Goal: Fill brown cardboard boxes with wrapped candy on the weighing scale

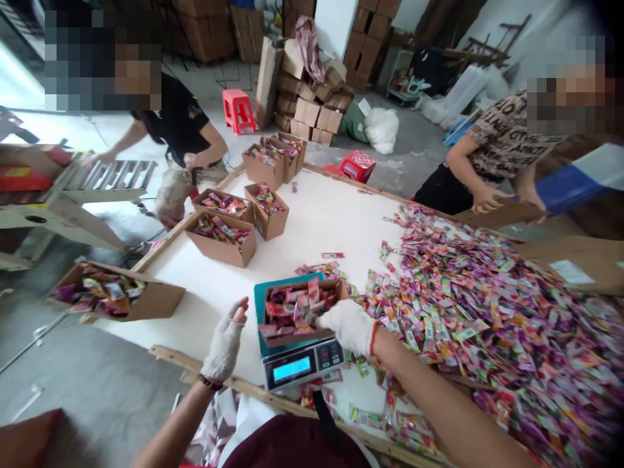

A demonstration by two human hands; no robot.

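A digital scale (305, 365) with a lit blue display and a teal tray (260, 312) stands at the table's near side. On the tray sits an open cardboard box (302, 339) full of small colourful packets (292, 309). My right hand (348, 326), in a white glove with an orange cuff, reaches over the box's right end. Its fingers are curled together at the packets; what they hold, if anything, is hidden. To the left of the scale, my left hand (224, 344) is raised in a white fingerless-tipped glove, fingers stretched out and holding nothing.
A large heap of packets (453, 286) covers the table's right side. Filled boxes (224, 244) stand on the left, one box (156, 302) at the left edge. A wooden rim (273, 400) borders the table. One person (180, 130) stands far left; another (502, 149) handles cardboard at right.
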